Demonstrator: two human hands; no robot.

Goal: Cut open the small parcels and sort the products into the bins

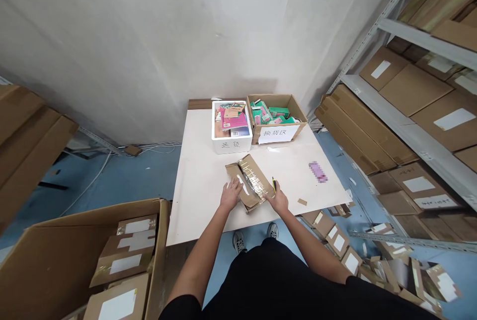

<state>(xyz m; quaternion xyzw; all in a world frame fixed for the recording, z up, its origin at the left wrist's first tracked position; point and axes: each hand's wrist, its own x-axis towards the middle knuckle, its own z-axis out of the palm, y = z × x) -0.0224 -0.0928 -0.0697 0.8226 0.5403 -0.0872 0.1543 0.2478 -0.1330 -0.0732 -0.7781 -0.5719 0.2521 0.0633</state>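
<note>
A small taped cardboard box [264, 173] lies at an angle near the front of the white table, with a dark gap along its top between the flaps. Shiny clear tape runs over its right flap. My left hand [231, 195] rests on the left side of the box, its fingers stretched out over the cardboard. At the right end, my right hand [279, 201] has a yellow and black utility knife [275, 184] in its grip, and its fingertips touch the box. Whether the blade is out is too small to tell.
Behind stand a white bin [231, 146] of booklets and a carton [296, 131] of green boxes. A blurred purple item [318, 172] and cardboard scrap [302, 201] lie rightward. A large carton [164, 230] holds parcels at left; shelves [402, 131] and boxes crowd the right.
</note>
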